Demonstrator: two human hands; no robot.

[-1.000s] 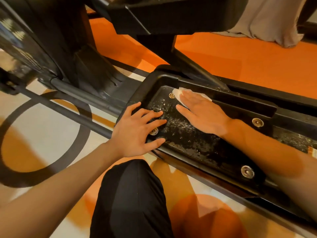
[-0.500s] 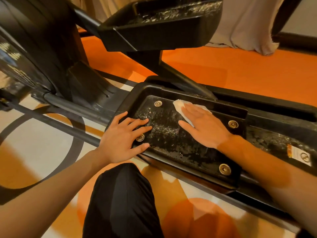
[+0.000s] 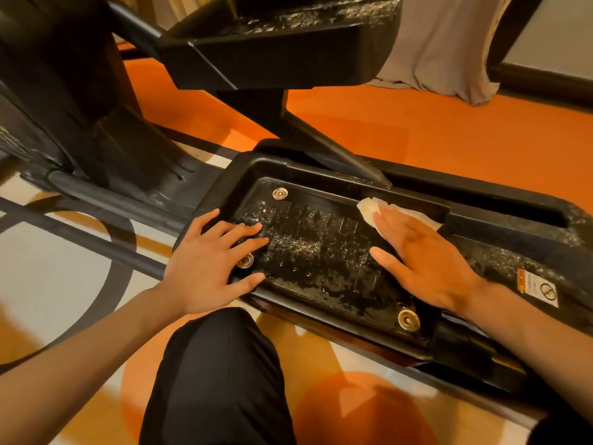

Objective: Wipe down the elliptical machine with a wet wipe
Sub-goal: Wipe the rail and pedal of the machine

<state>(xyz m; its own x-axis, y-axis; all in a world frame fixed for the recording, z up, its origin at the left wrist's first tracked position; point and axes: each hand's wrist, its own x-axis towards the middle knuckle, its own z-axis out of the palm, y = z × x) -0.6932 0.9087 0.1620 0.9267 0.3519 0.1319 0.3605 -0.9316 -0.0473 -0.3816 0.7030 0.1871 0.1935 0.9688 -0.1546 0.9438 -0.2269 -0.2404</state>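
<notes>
The black foot pedal (image 3: pixel 314 252) of the elliptical machine lies across the middle of the head view, its textured floor glistening wet. A white wet wipe (image 3: pixel 369 208) lies on the pedal's far inner side, mostly covered by my right hand (image 3: pixel 423 252), which presses it flat with straight fingers. My left hand (image 3: pixel 211 261) rests flat on the pedal's near left rim, fingers spread over a brass bolt (image 3: pixel 245 261).
The second pedal (image 3: pixel 288 36) hangs raised at the top. The machine's black housing (image 3: pixel 64 107) and rail (image 3: pixel 106 194) fill the left. My knee in black trousers (image 3: pixel 218 377) sits below the pedal. Orange patterned carpet (image 3: pixel 449 133) and a grey curtain (image 3: pixel 449 43) lie behind.
My right hand has slid the wipe rightward along the pedal's far side, away from the left hand. The left hand stays on the pedal's rim. The view has tilted up slightly.
</notes>
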